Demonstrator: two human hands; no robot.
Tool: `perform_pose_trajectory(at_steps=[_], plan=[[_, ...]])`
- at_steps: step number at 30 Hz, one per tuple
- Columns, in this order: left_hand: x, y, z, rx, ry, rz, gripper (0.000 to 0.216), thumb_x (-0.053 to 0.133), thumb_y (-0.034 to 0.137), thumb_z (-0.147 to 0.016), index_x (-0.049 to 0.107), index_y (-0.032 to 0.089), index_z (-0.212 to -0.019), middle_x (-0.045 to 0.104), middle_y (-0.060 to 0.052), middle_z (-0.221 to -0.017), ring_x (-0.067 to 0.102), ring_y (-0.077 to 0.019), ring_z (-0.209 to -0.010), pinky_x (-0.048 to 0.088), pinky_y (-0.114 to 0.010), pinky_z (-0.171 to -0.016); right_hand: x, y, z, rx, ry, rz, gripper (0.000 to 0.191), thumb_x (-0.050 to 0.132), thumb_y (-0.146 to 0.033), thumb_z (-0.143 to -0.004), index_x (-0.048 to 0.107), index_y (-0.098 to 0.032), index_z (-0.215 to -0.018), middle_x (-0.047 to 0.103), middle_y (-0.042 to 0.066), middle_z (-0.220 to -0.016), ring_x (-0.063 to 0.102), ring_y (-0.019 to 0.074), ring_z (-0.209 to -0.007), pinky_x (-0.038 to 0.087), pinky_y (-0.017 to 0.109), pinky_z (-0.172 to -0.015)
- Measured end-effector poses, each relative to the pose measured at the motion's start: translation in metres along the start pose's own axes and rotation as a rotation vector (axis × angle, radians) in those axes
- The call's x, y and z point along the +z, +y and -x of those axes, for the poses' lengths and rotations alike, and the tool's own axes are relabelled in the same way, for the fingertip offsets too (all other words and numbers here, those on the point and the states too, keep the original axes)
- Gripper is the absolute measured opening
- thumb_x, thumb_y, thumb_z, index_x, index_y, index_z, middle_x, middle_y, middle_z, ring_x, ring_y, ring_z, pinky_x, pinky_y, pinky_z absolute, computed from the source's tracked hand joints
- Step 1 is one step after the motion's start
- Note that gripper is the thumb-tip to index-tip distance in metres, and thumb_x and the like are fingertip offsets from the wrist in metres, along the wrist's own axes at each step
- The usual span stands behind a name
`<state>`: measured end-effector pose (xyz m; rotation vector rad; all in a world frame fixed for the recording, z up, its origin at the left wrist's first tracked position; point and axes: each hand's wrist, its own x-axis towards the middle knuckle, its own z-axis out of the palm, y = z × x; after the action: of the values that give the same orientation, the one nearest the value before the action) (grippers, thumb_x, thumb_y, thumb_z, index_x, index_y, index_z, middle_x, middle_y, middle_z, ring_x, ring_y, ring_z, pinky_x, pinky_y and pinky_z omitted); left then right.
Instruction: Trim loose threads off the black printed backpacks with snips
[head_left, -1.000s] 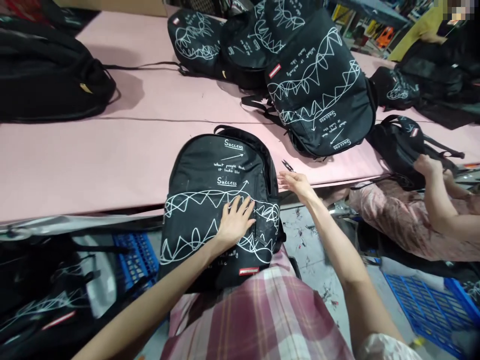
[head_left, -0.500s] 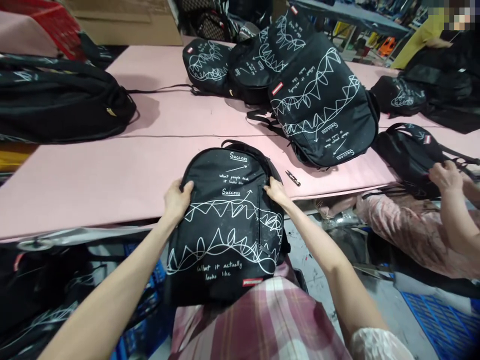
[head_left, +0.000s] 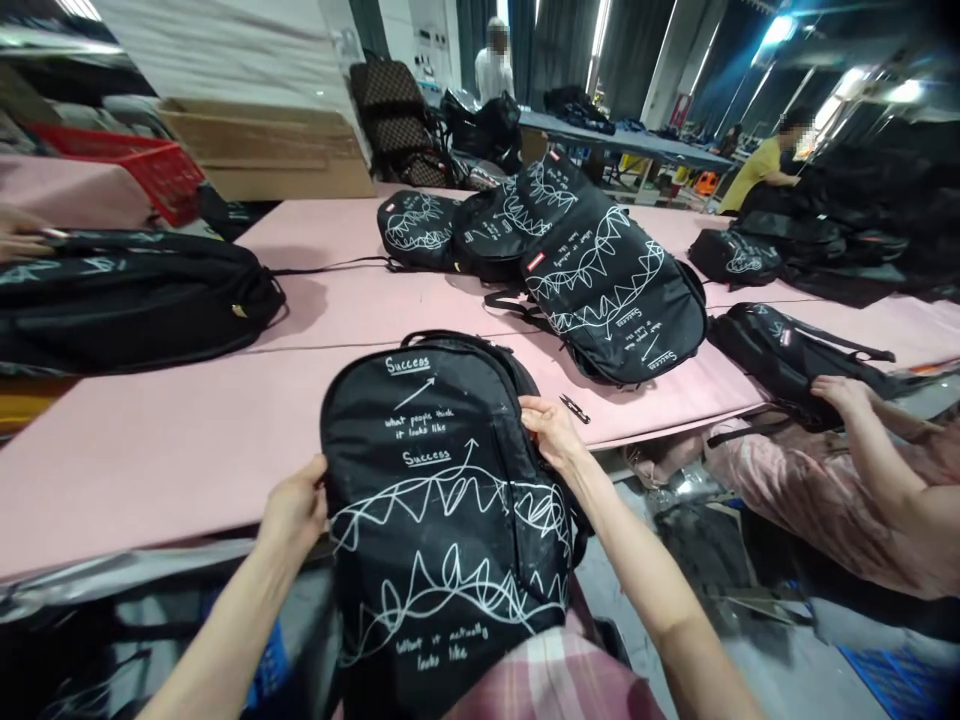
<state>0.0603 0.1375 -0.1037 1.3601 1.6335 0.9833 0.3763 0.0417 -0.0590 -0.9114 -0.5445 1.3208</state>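
the left hand and right hand are grasping the backpack by its side edges, propped between lap and table; matched grips are probably keeping it level.

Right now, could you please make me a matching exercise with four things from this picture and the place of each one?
Things:
1. backpack
2. small scissors
3. cardboard box
4. red basket

Places:
A. far left, beside the cardboard box
B. on the pink table, just past the right hand
C. between the left hand and the right hand, gripped at both sides
D. at the far edge of the table, left of the row of bags

Pairs: 1-C, 2-B, 3-D, 4-A
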Motion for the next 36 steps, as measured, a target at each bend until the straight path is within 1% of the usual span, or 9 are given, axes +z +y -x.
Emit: perform_pose_trajectory(at_steps=[3,5,8,12,22,28,31,33,36], plan=[[0.012,0.016,0.009,0.143,0.223,-0.1,0.024,0.054,0.036,-0.077,0.062,0.017,-0.089,0.064,-0.004,-0.071,0.061,-0.0253,-0.079,0.052,-0.043,-0.068,0.001,0.005,0.001,0.027,0.072,-0.033,0.036,0.082,-0.02,-0.046,0.066,-0.014,-0.077,0.065,-0.002,-0.059,0.057,0.0085,-0.05,0.044,0.019,-0.049],[0.03,0.039,0.022,0.412,0.311,-0.186,0.026,0.058,0.039,-0.077,0.064,0.019,-0.093,0.065,-0.005,-0.085,0.059,-0.0253,-0.089,0.048,-0.044,-0.08,-0.001,0.008,0.0,0.026,0.131,-0.039,0.034,0.082,-0.019,-0.045,0.065,-0.014,-0.075,0.063,-0.003,-0.056,0.054,0.0077,-0.047,0.041,0.018,-0.046],[0.073,0.08,0.05,0.997,0.033,-0.335,0.016,0.061,0.037,-0.081,0.069,0.024,-0.085,0.067,-0.001,-0.08,0.06,-0.0201,-0.083,0.043,-0.039,-0.082,-0.004,0.01,-0.001,0.014,0.19,-0.019,0.033,0.081,-0.019,-0.046,0.064,-0.014,-0.073,0.062,-0.003,-0.054,0.051,0.0067,-0.044,0.036,0.017,-0.042],[0.133,0.115,0.075,1.239,-0.037,-0.497,0.018,0.063,0.029,-0.081,0.069,0.022,-0.097,0.068,-0.005,-0.088,0.057,-0.0218,-0.085,0.04,-0.038,-0.076,-0.011,0.009,-0.004,0.018,0.246,-0.004,0.032,0.08,-0.021,-0.045,0.063,-0.014,-0.072,0.061,-0.003,-0.052,0.049,0.0063,-0.044,0.034,0.017,-0.042],[0.172,0.14,0.056,1.125,-0.385,-0.788,0.021,0.045,0.018,-0.087,0.06,0.016,-0.072,0.059,-0.008,-0.076,0.052,-0.0217,-0.078,0.041,-0.031,-0.063,-0.033,0.007,-0.017,0.077,0.274,-0.004,0.033,0.078,-0.023,-0.045,0.061,-0.014,-0.072,0.063,-0.002,-0.057,0.055,0.0086,-0.051,0.042,0.021,-0.05],[0.165,0.152,0.027,0.324,-0.569,0.041,0.023,0.052,0.036,-0.076,0.051,0.017,-0.064,0.053,-0.001,-0.063,0.049,-0.0145,-0.06,0.04,-0.027,-0.056,-0.046,0.008,-0.023,0.107,0.201,-0.032,0.039,0.081,-0.026,-0.045,0.062,-0.015,-0.077,0.067,0.001,-0.067,0.06,0.0109,-0.058,0.046,0.024,-0.058],[0.15,0.152,0.024,0.1,-0.802,0.205,0.047,0.048,0.053,-0.078,0.041,0.019,-0.047,0.047,-0.002,-0.051,0.048,-0.0144,-0.053,0.04,-0.028,-0.052,-0.051,0.01,-0.025,0.109,0.195,-0.05,0.038,0.081,-0.027,-0.047,0.062,-0.015,-0.077,0.067,0.001,-0.068,0.06,0.0108,-0.059,0.045,0.024,-0.059],[0.144,0.15,0.027,0.152,-0.799,0.016,0.059,0.036,0.059,-0.083,0.042,0.019,-0.041,0.048,-0.003,-0.047,0.048,-0.015,-0.051,0.041,-0.03,-0.055,-0.052,0.01,-0.026,0.12,0.186,-0.056,0.037,0.081,-0.027,-0.047,0.062,-0.015,-0.077,0.067,0.001,-0.068,0.06,0.0107,-0.059,0.045,0.024,-0.059],[0.151,0.147,0.028,0.53,-0.443,-0.329,0.048,0.039,0.052,-0.086,0.064,0.017,-0.064,0.065,-0.006,-0.073,0.057,-0.0198,-0.071,0.044,-0.034,-0.072,-0.052,0.011,-0.027,0.135,0.168,-0.05,0.037,0.081,-0.027,-0.047,0.063,-0.015,-0.077,0.066,0.001,-0.069,0.059,0.0101,-0.06,0.044,0.023,-0.06]])
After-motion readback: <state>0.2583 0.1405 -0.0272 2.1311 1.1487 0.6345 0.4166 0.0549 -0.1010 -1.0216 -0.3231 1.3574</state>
